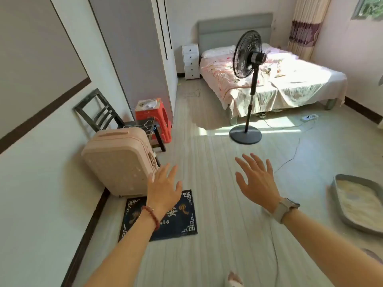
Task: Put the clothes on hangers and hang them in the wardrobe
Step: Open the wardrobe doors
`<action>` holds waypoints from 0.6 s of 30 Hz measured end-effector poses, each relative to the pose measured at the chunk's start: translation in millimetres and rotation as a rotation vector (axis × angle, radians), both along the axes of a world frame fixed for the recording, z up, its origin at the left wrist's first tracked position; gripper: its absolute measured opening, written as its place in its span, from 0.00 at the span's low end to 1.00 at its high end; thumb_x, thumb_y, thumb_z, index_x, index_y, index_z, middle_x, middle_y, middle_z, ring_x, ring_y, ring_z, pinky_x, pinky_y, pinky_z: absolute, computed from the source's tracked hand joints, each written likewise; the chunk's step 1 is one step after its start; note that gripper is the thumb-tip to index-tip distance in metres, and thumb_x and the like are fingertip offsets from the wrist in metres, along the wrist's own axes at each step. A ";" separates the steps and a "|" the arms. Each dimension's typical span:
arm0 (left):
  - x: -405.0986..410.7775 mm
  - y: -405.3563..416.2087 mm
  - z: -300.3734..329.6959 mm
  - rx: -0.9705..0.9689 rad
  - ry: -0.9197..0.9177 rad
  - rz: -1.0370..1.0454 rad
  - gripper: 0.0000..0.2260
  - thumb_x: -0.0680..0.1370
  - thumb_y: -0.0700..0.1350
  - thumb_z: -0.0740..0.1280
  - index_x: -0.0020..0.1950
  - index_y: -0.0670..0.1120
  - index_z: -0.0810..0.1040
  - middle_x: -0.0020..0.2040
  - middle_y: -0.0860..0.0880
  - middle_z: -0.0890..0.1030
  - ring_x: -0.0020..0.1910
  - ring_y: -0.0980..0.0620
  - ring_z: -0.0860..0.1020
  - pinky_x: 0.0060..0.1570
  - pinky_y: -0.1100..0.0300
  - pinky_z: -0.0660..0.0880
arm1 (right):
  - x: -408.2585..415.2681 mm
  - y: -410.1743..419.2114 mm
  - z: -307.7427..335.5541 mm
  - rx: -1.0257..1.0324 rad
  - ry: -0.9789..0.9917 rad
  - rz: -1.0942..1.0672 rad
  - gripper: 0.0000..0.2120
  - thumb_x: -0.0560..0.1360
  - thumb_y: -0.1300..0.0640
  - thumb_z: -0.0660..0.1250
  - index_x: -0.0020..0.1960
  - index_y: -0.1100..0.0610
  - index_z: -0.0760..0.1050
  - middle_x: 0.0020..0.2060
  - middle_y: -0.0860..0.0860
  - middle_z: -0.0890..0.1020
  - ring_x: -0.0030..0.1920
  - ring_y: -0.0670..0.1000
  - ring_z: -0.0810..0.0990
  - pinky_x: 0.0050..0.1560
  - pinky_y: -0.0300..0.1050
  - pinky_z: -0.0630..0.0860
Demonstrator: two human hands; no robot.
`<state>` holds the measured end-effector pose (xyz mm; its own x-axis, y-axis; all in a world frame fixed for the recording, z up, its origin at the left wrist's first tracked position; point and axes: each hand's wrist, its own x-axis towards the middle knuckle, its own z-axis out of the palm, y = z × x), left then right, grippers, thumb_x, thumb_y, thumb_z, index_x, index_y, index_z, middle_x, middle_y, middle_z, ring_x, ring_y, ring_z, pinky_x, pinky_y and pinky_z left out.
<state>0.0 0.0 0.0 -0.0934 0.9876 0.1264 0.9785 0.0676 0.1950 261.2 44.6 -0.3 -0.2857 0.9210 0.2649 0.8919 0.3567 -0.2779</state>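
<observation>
My left hand (pixel 163 188) and my right hand (pixel 257 181) are stretched out in front of me over the floor, fingers spread, holding nothing. The grey wardrobe (pixel 132 56) stands shut against the left wall, well ahead of both hands. A wire hanger (pixel 143 125) lies on the dark chair (pixel 99 112) behind the pink suitcase (pixel 120 162). Another thin hanger (pixel 194 93) lies on the floor near the wardrobe's far end. A light cloth (pixel 148 103) sits on the red stool (pixel 154 119). The bed (pixel 273 79) carries a pink sheet and a few small items.
A black standing fan (pixel 247 83) stands mid-room, its cable trailing over the floor to a power strip (pixel 309 117). A white drawer unit (pixel 190 61) is beside the bed. A grey litter tray (pixel 358 201) lies at right, a dark blue mat (pixel 161 216) under my left hand.
</observation>
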 end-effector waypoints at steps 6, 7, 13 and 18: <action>19.3 80.2 -64.4 -0.136 -0.033 -0.005 0.23 0.80 0.52 0.54 0.74 0.49 0.57 0.75 0.50 0.58 0.74 0.52 0.53 0.70 0.48 0.55 | 3.7 73.8 -69.4 -0.220 -0.001 -0.036 0.20 0.79 0.49 0.53 0.70 0.52 0.64 0.70 0.49 0.67 0.73 0.51 0.57 0.72 0.57 0.49; 22.8 101.4 -70.9 -0.158 -0.046 -0.009 0.23 0.80 0.52 0.54 0.74 0.49 0.58 0.75 0.50 0.59 0.74 0.52 0.54 0.70 0.48 0.55 | 6.3 95.7 -75.5 -0.254 0.000 -0.041 0.20 0.79 0.49 0.53 0.70 0.51 0.64 0.69 0.49 0.67 0.73 0.51 0.57 0.72 0.57 0.50; 35.9 231.4 -76.4 -0.291 -0.094 -0.074 0.21 0.81 0.50 0.54 0.73 0.47 0.59 0.73 0.49 0.62 0.73 0.52 0.57 0.71 0.53 0.55 | 17.3 229.9 -79.1 -0.384 0.019 -0.053 0.21 0.79 0.48 0.52 0.71 0.51 0.62 0.70 0.49 0.67 0.73 0.52 0.57 0.72 0.55 0.51; 25.7 321.8 -72.4 -0.213 -0.197 -0.003 0.19 0.80 0.48 0.56 0.71 0.46 0.65 0.70 0.49 0.68 0.69 0.52 0.64 0.67 0.58 0.60 | -5.5 324.9 -81.4 -0.466 -0.035 -0.018 0.21 0.79 0.49 0.52 0.70 0.53 0.62 0.70 0.50 0.65 0.73 0.53 0.54 0.72 0.53 0.52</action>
<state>25.7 321.8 -72.4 -0.0928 0.9902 -0.1041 0.9233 0.1247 0.3632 255.8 369.5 -81.7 -0.2702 0.9444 -0.1875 0.9084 0.1855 -0.3747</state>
